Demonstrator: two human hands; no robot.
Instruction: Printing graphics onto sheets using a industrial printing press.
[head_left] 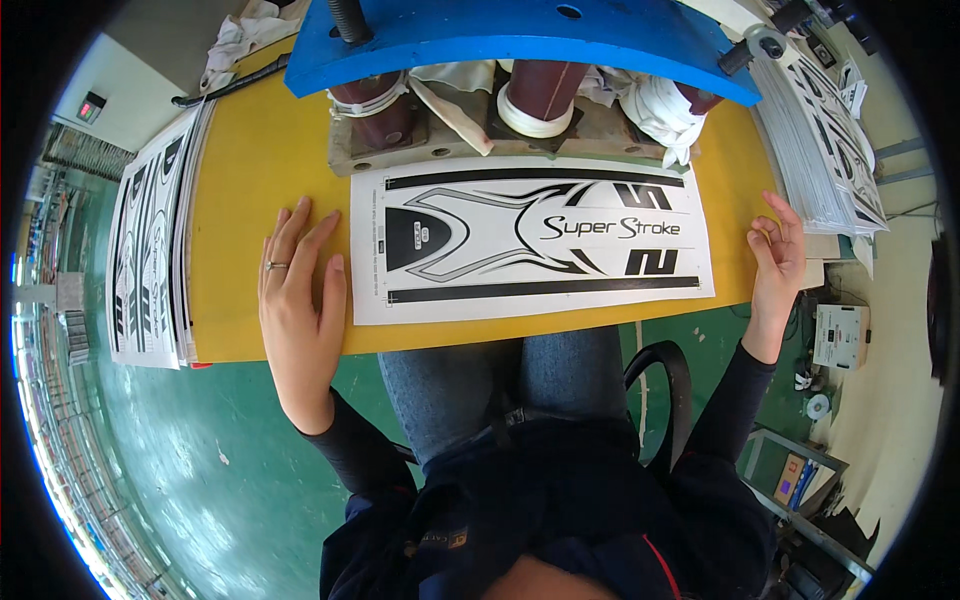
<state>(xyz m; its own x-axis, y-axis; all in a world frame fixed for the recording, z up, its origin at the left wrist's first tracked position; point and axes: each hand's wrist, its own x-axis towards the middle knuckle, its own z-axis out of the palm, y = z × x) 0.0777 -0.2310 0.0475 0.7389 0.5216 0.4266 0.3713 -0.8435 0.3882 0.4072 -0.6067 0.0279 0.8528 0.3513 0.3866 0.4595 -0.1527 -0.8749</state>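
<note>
A white printed sheet with black and grey graphics lies flat on the yellow tabletop in front of me. Its far edge reaches up to the metal base of a blue press. My left hand rests palm down on the tabletop, just left of the sheet, fingers stretched and a little apart, a ring on one of them. To the right of the sheet, my right hand is raised at the table's edge with its fingers loosely bent and apart. Nothing shows in either hand, and neither touches the sheet.
Stacks of similar printed sheets stand at the left and right table ends. White cloths wrap the press columns. A black chair arm is beside my lap. A grey box stands at the right.
</note>
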